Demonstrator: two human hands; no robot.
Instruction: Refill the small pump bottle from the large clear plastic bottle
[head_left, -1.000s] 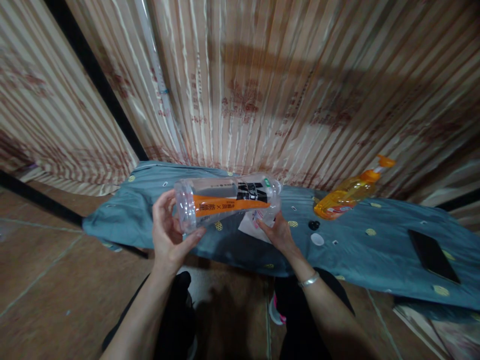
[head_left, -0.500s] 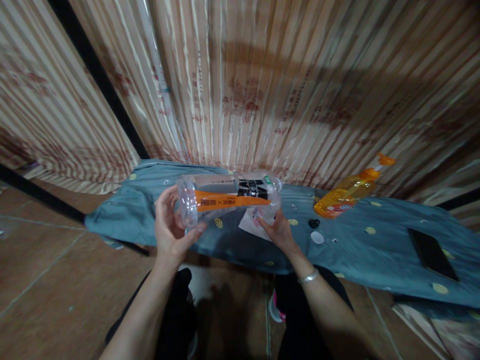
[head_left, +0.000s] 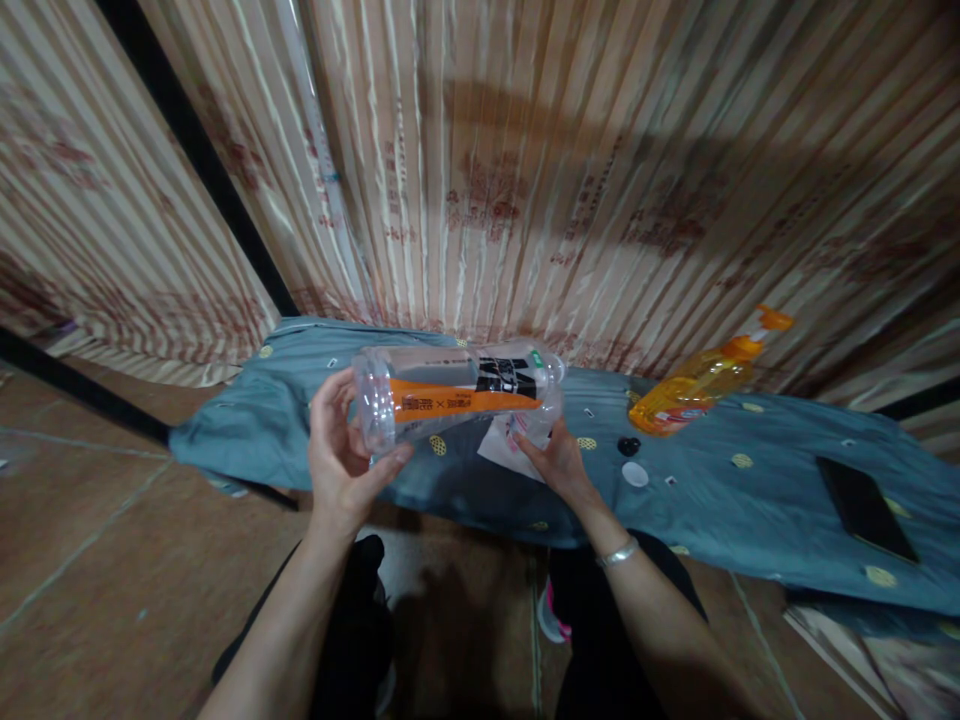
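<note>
"What do the hands do?"

"The left hand (head_left: pixel 337 450) curls around the wide end of a clear bottle (head_left: pixel 442 375), thumb in front. The right hand (head_left: pixel 559 460) is at the thin end, thumb in front too. I think both grip it, but some fingertips hide."

"Where is the bottle?"

"Between the two hands, on its side, above a blue cloth (head_left: pixel 712 520). A white paper (head_left: pixel 501 452) is by the right thumb. I can't tell if the thumb pins it."

"How much is done?"

"The picking up looks done. The wrapper (head_left: pixel 450 401) is on, and I see no drink inside. Putting it down is not done yet. I can't tell about a lid."

"What is farther off?"

"A white circle (head_left: pixel 634 474), a small black thing (head_left: pixel 628 447), then a yellow soap bottle (head_left: pixel 690 392). A curtain (head_left: pixel 525 120) hangs behind."
</note>
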